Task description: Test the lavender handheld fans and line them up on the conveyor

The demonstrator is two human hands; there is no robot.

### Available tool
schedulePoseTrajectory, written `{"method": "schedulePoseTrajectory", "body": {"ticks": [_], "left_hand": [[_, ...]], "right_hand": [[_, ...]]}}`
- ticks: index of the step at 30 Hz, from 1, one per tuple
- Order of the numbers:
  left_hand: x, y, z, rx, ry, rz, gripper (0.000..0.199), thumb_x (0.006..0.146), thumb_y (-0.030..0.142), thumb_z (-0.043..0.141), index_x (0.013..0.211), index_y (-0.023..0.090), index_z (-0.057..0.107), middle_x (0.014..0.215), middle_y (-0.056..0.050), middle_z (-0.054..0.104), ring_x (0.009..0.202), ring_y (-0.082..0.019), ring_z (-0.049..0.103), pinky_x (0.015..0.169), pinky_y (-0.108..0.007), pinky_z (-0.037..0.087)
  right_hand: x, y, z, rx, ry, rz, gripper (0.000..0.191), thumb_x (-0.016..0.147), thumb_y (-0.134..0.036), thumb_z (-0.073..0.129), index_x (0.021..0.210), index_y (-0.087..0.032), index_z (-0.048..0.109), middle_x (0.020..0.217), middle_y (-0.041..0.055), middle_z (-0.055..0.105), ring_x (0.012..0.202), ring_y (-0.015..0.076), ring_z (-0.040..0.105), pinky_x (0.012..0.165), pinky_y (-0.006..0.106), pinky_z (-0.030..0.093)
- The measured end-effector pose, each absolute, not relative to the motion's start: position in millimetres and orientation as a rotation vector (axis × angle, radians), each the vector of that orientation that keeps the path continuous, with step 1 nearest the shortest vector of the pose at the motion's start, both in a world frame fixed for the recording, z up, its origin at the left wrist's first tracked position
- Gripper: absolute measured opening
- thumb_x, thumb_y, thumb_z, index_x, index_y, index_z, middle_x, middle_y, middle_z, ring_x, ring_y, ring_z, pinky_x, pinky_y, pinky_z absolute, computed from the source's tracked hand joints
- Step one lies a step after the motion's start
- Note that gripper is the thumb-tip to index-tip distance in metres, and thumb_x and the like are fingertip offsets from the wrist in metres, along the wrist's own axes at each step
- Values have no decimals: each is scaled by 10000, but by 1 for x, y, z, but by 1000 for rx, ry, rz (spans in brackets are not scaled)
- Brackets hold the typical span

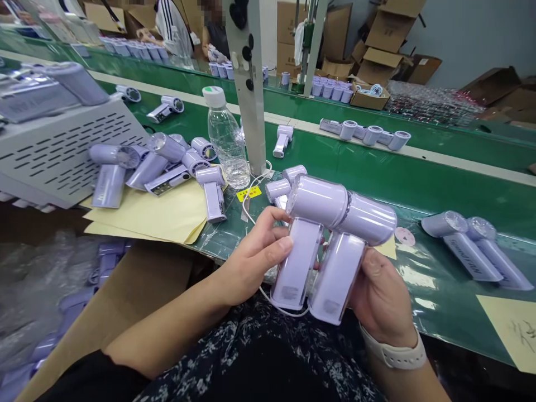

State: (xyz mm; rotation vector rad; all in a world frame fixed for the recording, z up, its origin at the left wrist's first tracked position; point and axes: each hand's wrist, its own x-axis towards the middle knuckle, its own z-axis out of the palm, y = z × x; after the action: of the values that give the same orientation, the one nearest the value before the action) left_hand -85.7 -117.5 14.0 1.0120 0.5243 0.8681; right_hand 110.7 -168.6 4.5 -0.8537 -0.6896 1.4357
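Two lavender handheld fans are held side by side above my lap, heads up and handles down, in the head view. My left hand (251,257) is closed on the left handheld fan (320,198), its thumb on the handle. Round the handle of the right handheld fan (371,218) my right hand (383,296) is wrapped, fingers mostly hidden behind. The fans' heads touch, and both handles show a small printed label near the bottom. Just behind them, more small fans (278,191) lie on the green bench, partly covered by the held pair.
A pile of fans (157,159) lies on yellow paper (167,215) beside a grey vented box (62,145). A water bottle (228,139) stands by a metal post (247,84). Two fans (473,245) lie at right. An open carton (100,312) is lower left. People work across the line.
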Motion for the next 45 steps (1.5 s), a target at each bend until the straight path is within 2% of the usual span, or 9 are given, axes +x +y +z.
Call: {"method": "schedulePoseTrajectory", "body": {"ticks": [6, 9, 17, 23, 27, 32, 36, 39, 45], "left_hand": [[-68, -109, 7, 813, 499, 748, 619, 636, 290, 953, 1140, 156, 620, 935, -57, 712, 772, -185, 697, 730, -302, 560], [-64, -107, 0, 750, 537, 738, 481, 685, 305, 919, 1069, 136, 684, 875, -33, 688, 699, -136, 645, 698, -277, 531], [-70, -102, 1, 713, 471, 810, 291, 806, 211, 720, 1092, 163, 686, 1098, -110, 762, 962, -266, 732, 845, -380, 576], [-69, -102, 3, 874, 535, 849, 366, 776, 254, 861, 1099, 171, 710, 932, -58, 772, 805, -173, 715, 691, -242, 550], [-68, -101, 2, 904, 551, 799, 572, 706, 399, 924, 1176, 150, 713, 932, -90, 782, 763, -177, 712, 646, -236, 538], [-66, -100, 0, 921, 603, 768, 668, 667, 462, 935, 1210, 152, 700, 986, -110, 790, 797, -197, 724, 653, -248, 542], [-68, -99, 9, 1054, 599, 765, 606, 724, 388, 898, 1241, 153, 685, 1056, -122, 784, 922, -244, 746, 770, -311, 581], [-65, -99, 19, 1359, 588, 854, 560, 704, 206, 881, 1235, 182, 705, 1132, -113, 778, 1054, -290, 738, 946, -399, 569], [-32, -101, 18, 1680, 341, 1282, 112, 849, 270, 774, 959, 289, 763, 1166, -50, 803, 1286, -278, 661, 1292, -548, 208]], "right_hand": [[109, -164, -3, -934, -549, 1523, 311, 966, -457, 524, 898, -239, 736, 890, 62, 733, 806, 226, 693, 779, 391, 622], [107, -165, -1, -896, -563, 1550, 351, 967, -460, 482, 839, -224, 708, 815, 52, 695, 676, 185, 625, 728, 358, 598], [113, -169, 8, -809, -590, 1459, 284, 902, -476, 559, 911, -240, 718, 760, 60, 681, 669, 211, 622, 521, 308, 514], [118, -172, 6, -876, -621, 1272, 267, 942, -426, 575, 1102, -284, 734, 943, 65, 762, 854, 252, 716, 791, 437, 610], [116, -171, 5, -960, -613, 1228, 397, 966, -422, 564, 1349, -332, 617, 983, 55, 775, 889, 279, 744, 723, 444, 619], [117, -168, 1, -992, -633, 1229, 361, 986, -395, 548, 1324, -309, 640, 938, 45, 787, 789, 248, 748, 689, 402, 619], [122, -173, 5, -990, -666, 1179, 314, 958, -397, 573, 1237, -293, 675, 967, 49, 776, 840, 280, 747, 713, 437, 625], [132, -187, 16, -1051, -905, 991, 377, 842, -261, 740, 1208, -296, 658, 1189, 71, 743, 1121, 336, 698, 942, 508, 585], [161, -211, 36, -966, -1498, 574, 778, 777, -110, 826, 1426, -436, 549, 1448, 17, 633, 1386, 364, 526, 1233, 636, 284]]}}
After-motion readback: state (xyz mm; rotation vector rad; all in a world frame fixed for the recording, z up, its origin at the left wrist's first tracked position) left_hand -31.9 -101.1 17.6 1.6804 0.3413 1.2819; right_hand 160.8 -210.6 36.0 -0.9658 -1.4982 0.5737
